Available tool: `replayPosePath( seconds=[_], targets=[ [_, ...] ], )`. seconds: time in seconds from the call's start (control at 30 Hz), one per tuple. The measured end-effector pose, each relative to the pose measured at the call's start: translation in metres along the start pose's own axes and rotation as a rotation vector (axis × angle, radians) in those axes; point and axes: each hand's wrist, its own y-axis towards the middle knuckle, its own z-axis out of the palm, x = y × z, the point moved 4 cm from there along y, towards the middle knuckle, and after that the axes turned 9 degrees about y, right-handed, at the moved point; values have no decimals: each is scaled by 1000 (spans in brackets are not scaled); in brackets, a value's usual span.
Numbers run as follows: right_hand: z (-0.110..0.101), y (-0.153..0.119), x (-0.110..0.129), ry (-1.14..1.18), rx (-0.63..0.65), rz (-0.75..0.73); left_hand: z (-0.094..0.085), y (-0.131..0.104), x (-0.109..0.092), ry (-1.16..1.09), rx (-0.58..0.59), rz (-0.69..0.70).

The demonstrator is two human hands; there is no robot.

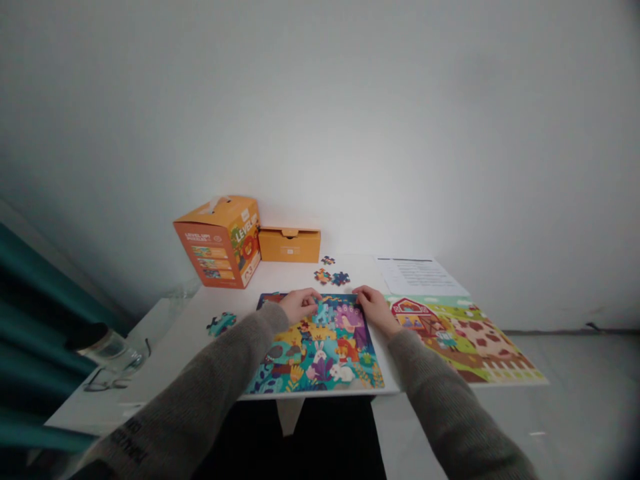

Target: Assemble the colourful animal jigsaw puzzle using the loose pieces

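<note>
A colourful jigsaw puzzle (320,363) with rabbits, a peacock and plants lies at the table's front edge. Over its upper middle is my left hand (301,305), fingers bent together at a light-blue piece (324,315); whether they grip it is too small to tell. My right hand (374,308) rests at the puzzle's top right corner, fingertips pressed together on the edge, with anything between them hidden. Loose pieces lie behind the puzzle, among them an orange one (323,276) and a dark blue one (341,279). Several teal pieces (221,324) sit to the left.
An orange puzzle box (215,243) and a smaller orange box (290,245) stand at the back left. On the right are a farm picture (463,340) and a printed sheet (420,276). A glass jar (113,350) and eyeglasses (107,381) are at the far left.
</note>
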Motion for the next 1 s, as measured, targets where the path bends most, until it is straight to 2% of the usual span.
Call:
replayPosePath(
  seconds=[0.17, 0.3, 0.6, 1.0],
  targets=[
    [5, -5, 8, -138, 9, -62, 12, 10, 6, 25, -16, -46],
    [5, -6, 11, -175, 7, -111, 17, 15, 8, 128, -31, -64],
    [6, -6, 9, -184, 15, -122, 11, 11, -5, 529, -65, 26],
    [6, -6, 10, -187, 16, -130, 10, 4, -10, 664, 6, 75]
  ],
)
